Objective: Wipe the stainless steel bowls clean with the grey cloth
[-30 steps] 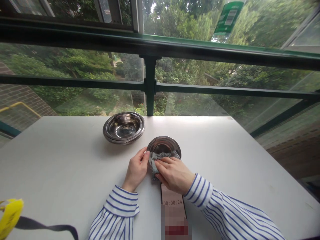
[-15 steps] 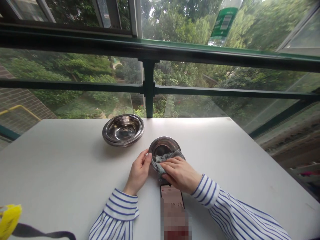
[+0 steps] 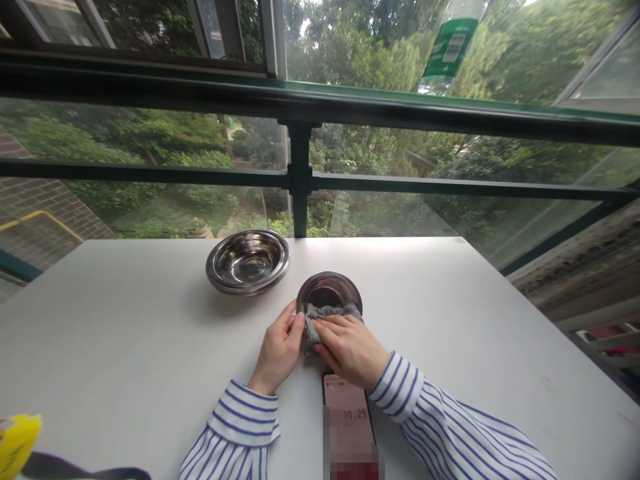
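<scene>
Left fingers (image 3: 297, 327) pinching metal bowl (image 3: 333, 291); right fingers (image 3: 327, 331), together, clasping cloth (image 3: 320, 312). Bowl likely light, stiff, slippery; best held by rim (image 3: 330, 275).

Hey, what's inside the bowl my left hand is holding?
A cloth, under your right hand, reaches into the near part of the bowl. The far side shows bare metal. Whatever lies beneath the cloth and that hand is hidden.

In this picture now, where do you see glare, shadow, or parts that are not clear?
All in the head view: glare along the far edge of the table; soft shadow below and left of the larger bowl; a dark inside in the small bowl; blocky pixels hiding the lower part of the phone.
</scene>
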`<act>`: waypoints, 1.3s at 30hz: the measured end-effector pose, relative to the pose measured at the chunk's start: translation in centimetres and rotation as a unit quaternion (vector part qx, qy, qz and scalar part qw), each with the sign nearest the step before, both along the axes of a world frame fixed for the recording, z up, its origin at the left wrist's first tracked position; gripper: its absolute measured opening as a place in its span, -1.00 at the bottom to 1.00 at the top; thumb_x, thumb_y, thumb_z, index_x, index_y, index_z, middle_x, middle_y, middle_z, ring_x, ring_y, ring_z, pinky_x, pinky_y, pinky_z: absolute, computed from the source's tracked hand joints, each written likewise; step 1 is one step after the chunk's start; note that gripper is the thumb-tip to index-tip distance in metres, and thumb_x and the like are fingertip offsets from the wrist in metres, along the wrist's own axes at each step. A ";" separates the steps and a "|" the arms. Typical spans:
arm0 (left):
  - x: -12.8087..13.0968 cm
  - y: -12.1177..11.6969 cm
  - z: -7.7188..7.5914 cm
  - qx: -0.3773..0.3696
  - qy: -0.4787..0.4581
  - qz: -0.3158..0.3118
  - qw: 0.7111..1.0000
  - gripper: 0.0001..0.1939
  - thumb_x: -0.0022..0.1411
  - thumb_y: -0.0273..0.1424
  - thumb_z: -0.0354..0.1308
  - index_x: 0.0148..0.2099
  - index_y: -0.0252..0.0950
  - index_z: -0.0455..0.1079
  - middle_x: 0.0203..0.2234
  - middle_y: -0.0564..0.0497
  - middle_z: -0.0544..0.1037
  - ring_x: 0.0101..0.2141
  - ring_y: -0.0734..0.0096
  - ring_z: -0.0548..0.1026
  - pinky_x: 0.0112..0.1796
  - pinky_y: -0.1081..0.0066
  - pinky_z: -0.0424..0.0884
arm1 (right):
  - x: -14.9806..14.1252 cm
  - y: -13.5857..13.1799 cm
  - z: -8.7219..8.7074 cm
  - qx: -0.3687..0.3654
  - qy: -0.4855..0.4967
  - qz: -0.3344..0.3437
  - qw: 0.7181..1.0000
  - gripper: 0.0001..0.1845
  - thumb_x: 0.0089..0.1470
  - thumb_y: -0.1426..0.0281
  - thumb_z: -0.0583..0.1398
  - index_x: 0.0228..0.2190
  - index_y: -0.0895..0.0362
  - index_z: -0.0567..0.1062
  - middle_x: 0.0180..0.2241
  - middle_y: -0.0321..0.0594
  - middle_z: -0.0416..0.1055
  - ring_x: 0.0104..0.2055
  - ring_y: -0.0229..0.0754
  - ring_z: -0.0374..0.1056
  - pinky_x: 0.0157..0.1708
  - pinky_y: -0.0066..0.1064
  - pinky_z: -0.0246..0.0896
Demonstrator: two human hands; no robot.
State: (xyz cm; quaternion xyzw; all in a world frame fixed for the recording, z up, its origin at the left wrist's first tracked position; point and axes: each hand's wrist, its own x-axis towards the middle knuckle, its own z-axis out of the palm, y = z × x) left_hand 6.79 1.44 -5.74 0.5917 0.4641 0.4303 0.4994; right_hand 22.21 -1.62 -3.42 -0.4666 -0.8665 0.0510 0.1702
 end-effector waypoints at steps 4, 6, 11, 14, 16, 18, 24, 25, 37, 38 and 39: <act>-0.3 0.2 0.0 0.013 0.035 0.022 0.999 -0.51 0.18 -0.24 -0.02 0.09 -0.41 0.24 -0.53 0.06 0.45 -0.50 0.46 0.38 -0.42 0.47 0.34 | 1.7 -0.2 0.7 -0.006 -0.045 0.048 0.998 -0.64 0.13 0.33 0.02 -0.05 0.20 0.30 -0.11 -0.08 0.40 -0.08 -0.12 0.28 -0.14 -0.31 0.09; -0.3 0.2 0.1 0.018 0.050 0.028 0.998 -0.51 0.17 -0.24 -0.01 0.08 -0.41 0.26 -0.52 0.06 0.46 -0.50 0.46 0.38 -0.42 0.48 0.32 | 2.5 -0.5 1.1 -0.007 -0.062 0.066 0.996 -0.66 0.12 0.34 0.04 -0.08 0.19 0.33 -0.15 -0.07 0.42 -0.10 -0.13 0.29 -0.13 -0.31 0.07; -0.2 0.1 0.5 0.032 0.069 0.034 0.997 -0.53 0.16 -0.23 -0.01 0.06 -0.38 0.30 -0.40 0.01 0.52 -0.41 0.41 0.43 -0.32 0.45 0.34 | 2.2 -0.9 1.4 -0.018 -0.062 0.055 0.996 -0.67 0.11 0.33 0.05 -0.09 0.19 0.33 -0.19 -0.09 0.44 -0.14 -0.13 0.30 -0.17 -0.31 0.09; -0.3 0.1 0.5 0.041 0.078 0.037 0.995 -0.53 0.16 -0.22 0.00 0.06 -0.37 0.30 -0.33 -0.01 0.54 -0.35 0.37 0.45 -0.26 0.43 0.34 | 0.7 -0.7 1.0 -0.022 -0.038 0.035 0.998 -0.62 0.13 0.32 0.02 -0.04 0.22 0.28 -0.16 -0.08 0.42 -0.11 -0.11 0.27 -0.20 -0.31 0.13; -0.4 0.2 0.4 0.042 0.083 0.039 0.995 -0.53 0.17 -0.22 -0.01 0.06 -0.37 0.30 -0.40 0.01 0.52 -0.39 0.39 0.45 -0.30 0.44 0.36 | -0.2 -0.4 0.7 -0.020 -0.021 0.021 0.999 -0.59 0.14 0.31 0.00 -0.01 0.25 0.24 -0.12 -0.05 0.39 -0.08 -0.10 0.24 -0.17 -0.31 0.14; -0.6 0.2 0.4 0.046 0.089 0.043 0.994 -0.53 0.17 -0.23 -0.02 0.07 -0.37 0.28 -0.50 0.05 0.48 -0.47 0.42 0.42 -0.37 0.46 0.36 | -0.8 -0.3 0.6 -0.019 -0.016 0.016 1.000 -0.57 0.15 0.31 -0.01 0.01 0.27 0.22 -0.08 -0.03 0.37 -0.05 -0.08 0.22 -0.15 -0.29 0.14; -0.8 0.2 0.7 0.060 0.119 0.056 0.990 -0.55 0.18 -0.24 -0.02 0.04 -0.38 0.30 -0.45 0.00 0.51 -0.44 0.41 0.44 -0.36 0.45 0.36 | 1.0 -0.8 1.5 -0.036 -0.062 0.060 0.996 -0.64 0.13 0.33 0.01 -0.06 0.22 0.29 -0.14 -0.08 0.41 -0.10 -0.09 0.26 -0.17 -0.29 0.11; -0.8 0.2 0.8 0.059 0.118 0.050 0.990 -0.55 0.18 -0.24 -0.02 0.04 -0.37 0.30 -0.38 -0.02 0.53 -0.41 0.39 0.46 -0.34 0.44 0.36 | 1.6 -0.9 1.7 -0.035 -0.072 0.070 0.994 -0.65 0.12 0.34 0.02 -0.07 0.22 0.30 -0.16 -0.08 0.42 -0.11 -0.10 0.27 -0.15 -0.29 0.09; -0.9 0.4 0.7 0.071 0.115 0.043 0.990 -0.57 0.19 -0.23 -0.03 0.03 -0.35 0.32 -0.11 -0.10 0.50 -0.15 0.28 0.46 -0.12 0.36 0.33 | -0.9 -0.5 0.6 0.001 -0.023 0.023 0.999 -0.64 0.12 0.31 0.00 -0.09 0.24 0.30 -0.23 -0.04 0.42 -0.18 -0.11 0.26 -0.23 -0.32 0.12; -0.9 0.4 0.7 0.070 0.114 0.041 0.990 -0.57 0.19 -0.23 -0.03 0.03 -0.34 0.32 -0.11 -0.09 0.51 -0.17 0.29 0.47 -0.13 0.37 0.35 | -1.2 -0.5 0.4 0.006 -0.019 0.013 1.000 -0.62 0.12 0.31 0.00 -0.07 0.26 0.28 -0.20 -0.03 0.41 -0.17 -0.10 0.25 -0.22 -0.32 0.13; -0.9 0.4 0.7 0.069 0.112 0.038 0.991 -0.58 0.19 -0.23 -0.03 0.04 -0.33 0.32 -0.12 -0.08 0.51 -0.18 0.29 0.48 -0.15 0.37 0.36 | -1.3 -0.5 0.4 0.009 -0.018 0.007 1.000 -0.60 0.13 0.32 -0.01 -0.05 0.27 0.26 -0.17 -0.02 0.39 -0.14 -0.09 0.24 -0.22 -0.31 0.13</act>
